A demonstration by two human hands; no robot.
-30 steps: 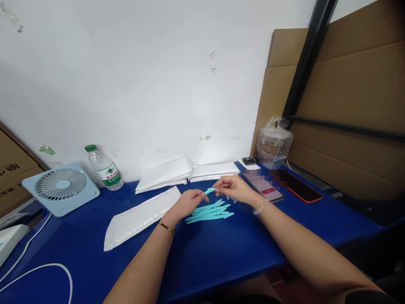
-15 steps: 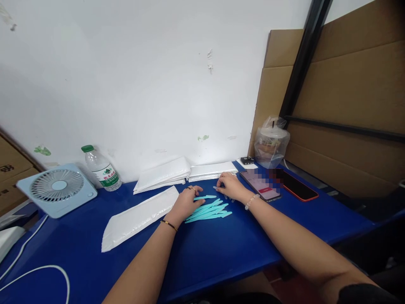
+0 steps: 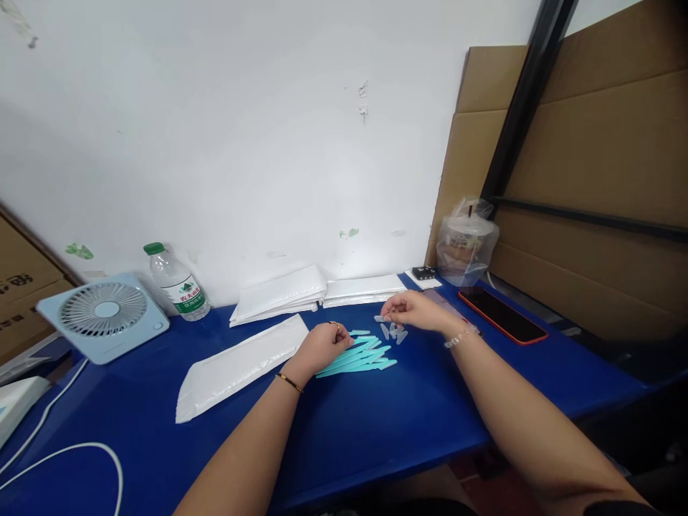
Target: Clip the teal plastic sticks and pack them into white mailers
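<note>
Several turquoise eyebrow razors lie fanned in a pile on the blue table. My left hand rests at the pile's left side, fingers bent and pinched on one razor whose end sticks out past the fingertips. To the right, my right hand pinches a small clear blade cap between thumb and fingers. Just below that hand, several more clear caps are scattered close to the razor tips. My left palm and the razor handles under it are hidden.
A white padded mailer lies left of my left hand. Stacked mailers stand against the wall. At left are a water bottle and a blue fan; at right, an orange-edged phone, another phone partly covered, and a bagged drink cup.
My right hand has shifted slightly right, with a clear cap in its fingers, uncovering the caps below. My left hand has moved forward along the razor, so less of it shows.
</note>
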